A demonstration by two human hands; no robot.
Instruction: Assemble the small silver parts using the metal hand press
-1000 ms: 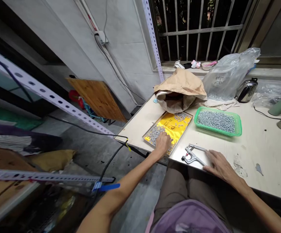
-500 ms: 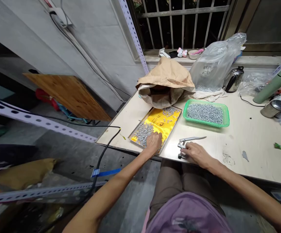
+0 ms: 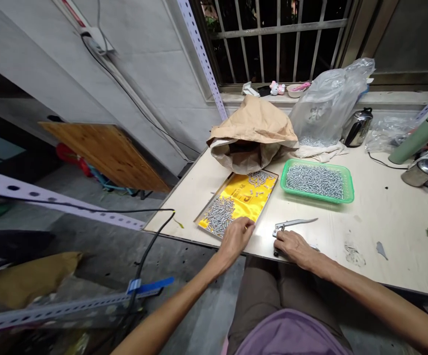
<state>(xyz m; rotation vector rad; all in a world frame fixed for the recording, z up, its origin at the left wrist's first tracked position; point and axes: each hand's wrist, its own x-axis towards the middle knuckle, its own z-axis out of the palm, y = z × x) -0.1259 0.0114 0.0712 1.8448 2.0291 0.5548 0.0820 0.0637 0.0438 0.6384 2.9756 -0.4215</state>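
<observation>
My left hand (image 3: 236,236) is over the near right edge of a shallow tray (image 3: 214,189) lined with yellow cloth (image 3: 241,192). Its fingertips are pinched together, and whatever they hold is too small to make out. Small silver metal pins (image 3: 219,215) lie piled in the tray's near left part, with more at its far end. My right hand (image 3: 293,248) is closed on a silver plier-like tool (image 3: 297,222) lying at the table's front edge. One long handle points right; the fingers partly cover its head.
A green plastic basket (image 3: 350,183) full of similar pins stands right of the tray. Behind are an open brown paper sack (image 3: 254,123), a clear plastic bag (image 3: 328,108) and a metal jug (image 3: 358,127). A black cable (image 3: 151,246) hangs off the left table corner.
My left hand has shifted right from over the tray's pins to its near right edge, fingers now pinched. My right hand stays at the tool. The view has tilted slightly.
</observation>
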